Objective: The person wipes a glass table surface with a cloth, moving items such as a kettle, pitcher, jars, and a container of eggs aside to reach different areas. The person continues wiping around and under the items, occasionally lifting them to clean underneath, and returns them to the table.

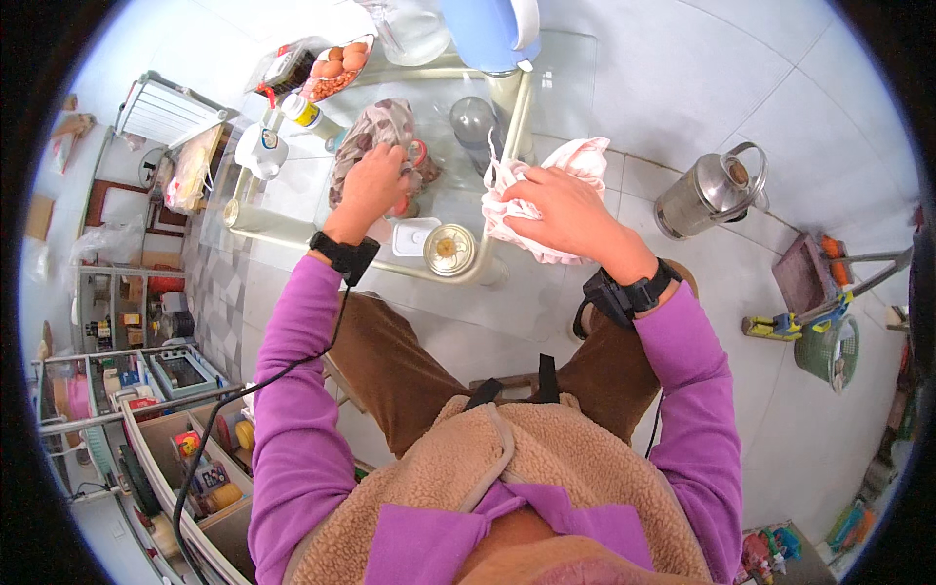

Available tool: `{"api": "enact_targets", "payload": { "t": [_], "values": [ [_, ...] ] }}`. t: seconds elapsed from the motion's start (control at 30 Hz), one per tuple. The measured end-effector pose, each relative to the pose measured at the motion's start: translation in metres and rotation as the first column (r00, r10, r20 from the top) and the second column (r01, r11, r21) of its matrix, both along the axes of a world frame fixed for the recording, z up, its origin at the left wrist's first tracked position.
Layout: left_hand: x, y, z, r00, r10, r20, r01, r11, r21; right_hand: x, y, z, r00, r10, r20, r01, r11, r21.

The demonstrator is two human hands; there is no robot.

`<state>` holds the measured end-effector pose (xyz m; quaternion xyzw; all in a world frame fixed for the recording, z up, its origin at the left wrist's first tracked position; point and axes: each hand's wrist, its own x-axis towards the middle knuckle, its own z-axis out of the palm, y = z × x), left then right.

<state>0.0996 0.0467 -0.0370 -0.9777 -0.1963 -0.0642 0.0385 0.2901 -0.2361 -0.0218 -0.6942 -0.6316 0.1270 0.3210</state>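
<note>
My left hand (pixel 375 179) is over the glass table, its fingers bent down at a spotted grey-brown cloth (pixel 376 128) and beside a red-lidded clear jar (pixel 418 153). The fingertips are partly hidden, so a grip there cannot be made out. At the table's right edge, my right hand (pixel 567 212) grasps a crumpled pale pink cloth (pixel 581 161). Between the hands and nearer me lie a small white square lid or box (pixel 415 237) and a round gold-coloured lid (pixel 449 249). A dark rounded bottle-like object (pixel 472 121) shows between the two cloths.
A light-blue pitcher (pixel 486 33), a clear glass jug (pixel 409 33) and a plate of eggs (pixel 340 64) are at the far side. To the left are a white mug (pixel 262 151) and a yellow-labelled bottle (pixel 303 111). A metal thermos flask (pixel 706 190) stands on the floor at right.
</note>
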Motion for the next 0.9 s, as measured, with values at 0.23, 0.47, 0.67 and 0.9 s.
{"api": "enact_targets", "payload": {
  "t": [0.23, 0.47, 0.67, 0.9],
  "values": [
    [-0.036, 0.105, 0.041, 0.723, 0.549, 0.419, -0.182, 0.737, -0.651, -0.001, 0.002, -0.001, 1.000, -0.004, 0.008, 0.004, 1.000, 0.014],
    [0.006, 0.194, 0.054, 0.201, 0.705, 0.680, 0.097, 0.677, -0.730, -0.002, 0.005, 0.001, 1.000, -0.012, 0.020, 0.012, 1.000, -0.007],
    [0.100, 0.200, -0.010, 0.887, 0.408, 0.216, -0.193, 0.752, -0.630, -0.002, 0.006, 0.003, 1.000, -0.022, -0.006, 0.022, 1.000, -0.002],
    [0.122, 0.203, -0.041, 0.971, 0.234, -0.041, -0.234, 0.916, -0.326, 0.001, 0.007, 0.001, 1.000, -0.013, 0.001, 0.013, 1.000, -0.001]
  ]
}}
